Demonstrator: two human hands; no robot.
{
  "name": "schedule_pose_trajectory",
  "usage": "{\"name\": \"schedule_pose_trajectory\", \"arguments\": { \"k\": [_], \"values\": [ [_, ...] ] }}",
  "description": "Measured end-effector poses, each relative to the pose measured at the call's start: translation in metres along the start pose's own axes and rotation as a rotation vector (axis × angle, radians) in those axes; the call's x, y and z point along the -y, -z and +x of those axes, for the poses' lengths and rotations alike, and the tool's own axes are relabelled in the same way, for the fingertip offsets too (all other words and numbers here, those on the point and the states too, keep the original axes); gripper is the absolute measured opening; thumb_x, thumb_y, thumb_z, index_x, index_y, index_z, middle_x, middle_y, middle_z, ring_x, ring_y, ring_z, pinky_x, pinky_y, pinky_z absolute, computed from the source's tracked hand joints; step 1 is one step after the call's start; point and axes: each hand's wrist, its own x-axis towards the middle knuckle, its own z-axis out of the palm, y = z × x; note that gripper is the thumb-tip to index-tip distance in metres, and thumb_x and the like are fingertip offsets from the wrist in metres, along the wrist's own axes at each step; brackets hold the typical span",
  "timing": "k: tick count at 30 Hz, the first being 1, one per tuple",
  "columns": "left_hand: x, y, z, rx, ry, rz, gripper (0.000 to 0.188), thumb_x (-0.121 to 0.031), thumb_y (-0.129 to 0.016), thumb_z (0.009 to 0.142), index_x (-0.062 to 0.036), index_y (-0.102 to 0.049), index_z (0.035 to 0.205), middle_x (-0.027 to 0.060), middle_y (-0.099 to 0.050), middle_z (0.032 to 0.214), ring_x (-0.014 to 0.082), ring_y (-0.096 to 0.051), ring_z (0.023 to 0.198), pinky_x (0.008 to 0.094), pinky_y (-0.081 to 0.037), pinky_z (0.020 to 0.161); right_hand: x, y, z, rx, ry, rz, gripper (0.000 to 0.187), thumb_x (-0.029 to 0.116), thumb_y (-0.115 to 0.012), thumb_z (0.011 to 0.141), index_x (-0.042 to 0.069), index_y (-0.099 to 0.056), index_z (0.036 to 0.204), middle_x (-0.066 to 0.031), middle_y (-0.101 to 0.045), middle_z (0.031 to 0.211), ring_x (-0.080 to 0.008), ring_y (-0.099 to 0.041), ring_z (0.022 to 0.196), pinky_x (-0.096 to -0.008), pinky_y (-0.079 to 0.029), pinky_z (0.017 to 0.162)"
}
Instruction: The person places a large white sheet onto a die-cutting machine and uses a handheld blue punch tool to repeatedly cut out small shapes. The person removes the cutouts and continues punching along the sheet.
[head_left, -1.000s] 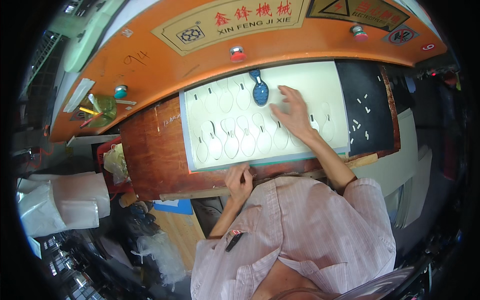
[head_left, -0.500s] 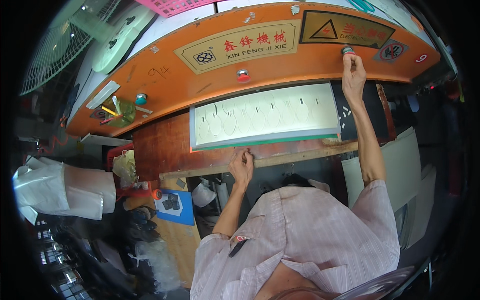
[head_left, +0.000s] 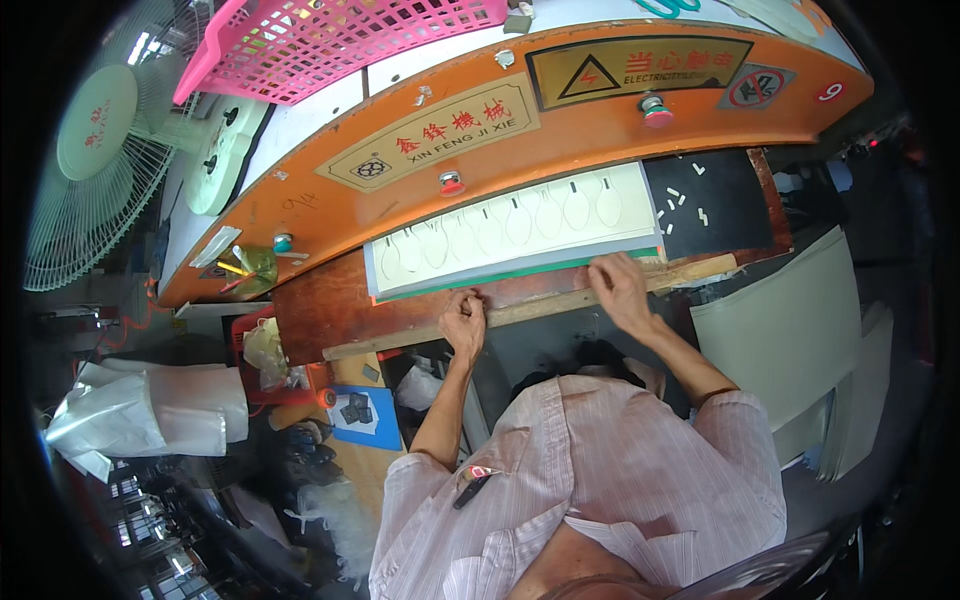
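Note:
A long cream sheet [head_left: 480, 232] with a row of spoon-like oval outlines and small dark slots lies on a grey and green backing board on the wooden table [head_left: 335, 318]. Below the sheet's left half, my left hand [head_left: 462, 322] rests at the table's front edge with its fingers curled in; no held thing shows. Close to the board's front right corner is my right hand [head_left: 620, 292], its fingers bent and somewhat apart, holding nothing visible. Behind the sheet, an orange machine beam [head_left: 590, 125] carries a right red button [head_left: 656, 112] and a middle red button [head_left: 452, 183].
Small white scraps [head_left: 672, 195] lie on a black surface right of the sheet. A pink basket [head_left: 330, 45] and a fan [head_left: 95, 150] stand at the far left. A green cup with pens [head_left: 258, 268] hangs on the beam. Large pale sheets [head_left: 785, 320] stand at the right.
My right hand has left the right red button and come down to the board's front edge. My left hand stays at the table edge. The view has shifted, showing more basket and fan.

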Motion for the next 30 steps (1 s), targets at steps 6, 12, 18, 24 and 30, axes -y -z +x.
{"name": "schedule_pose_trajectory", "arguments": {
  "k": [6,12,18,24,30],
  "values": [
    [0.001,0.004,-0.004,0.011,0.022,-0.042,0.015,-0.014,-0.07,0.09,-0.0009,-0.078,0.093,0.0108,-0.068,0.07,0.021,-0.066,0.063,0.0349,-0.052,0.064,0.007,-0.041,-0.036,-0.002,0.009,-0.043,0.013,0.013,-0.071,0.092,0.004,-0.071,0.101,-0.0115,-0.071,0.091,-0.0333,-0.065,0.094,-0.0454,-0.046,0.087],
    [0.014,0.008,-0.017,0.085,0.08,-0.067,0.017,-0.017,-0.069,0.093,-0.0026,-0.077,0.094,0.012,-0.067,0.069,0.0227,-0.068,0.065,0.0385,-0.053,0.066,-0.004,-0.051,-0.049,0.047,-0.079,0.03,0.013,0.014,-0.068,0.093,0.002,-0.073,0.094,-0.013,-0.073,0.091,-0.0342,-0.065,0.093,-0.0461,-0.046,0.089],
    [0.031,0.027,-0.069,0.115,-0.001,-0.099,0.018,-0.019,-0.068,0.099,-0.0043,-0.077,0.103,0.0131,-0.072,0.084,0.0261,-0.07,0.07,0.0389,-0.055,0.071,0.012,-0.06,-0.096,0.057,-0.191,-0.018,0.009,0.012,-0.072,0.091,0.003,-0.074,0.092,-0.0111,-0.072,0.086,-0.0312,-0.066,0.086,-0.0442,-0.047,0.087],
    [-0.013,0.056,-0.029,0.124,-0.109,0.009,0.03,-0.008,-0.065,0.098,0.0051,-0.07,0.124,0.0221,-0.071,0.118,0.0351,-0.067,0.111,0.0432,-0.052,0.099,0.039,-0.047,-0.025,0.028,-0.052,-0.137,0.012,0.009,-0.075,0.089,0.0,-0.073,0.097,-0.0122,-0.071,0.09,-0.0333,-0.065,0.089,-0.0435,-0.047,0.084],
    [-0.024,-0.006,0.117,0.235,-0.271,0.083,0.076,-0.013,-0.069,0.093,0.0015,-0.036,0.159,0.0236,-0.042,0.161,0.0406,-0.033,0.153,0.0502,-0.024,0.126,0.052,-0.147,0.1,0.237,-0.001,-0.11,0.079,0.024,-0.087,0.079,-0.006,-0.052,0.143,-0.0287,-0.048,0.152,-0.0463,-0.049,0.137,-0.0484,-0.045,0.113]
  ]
}}
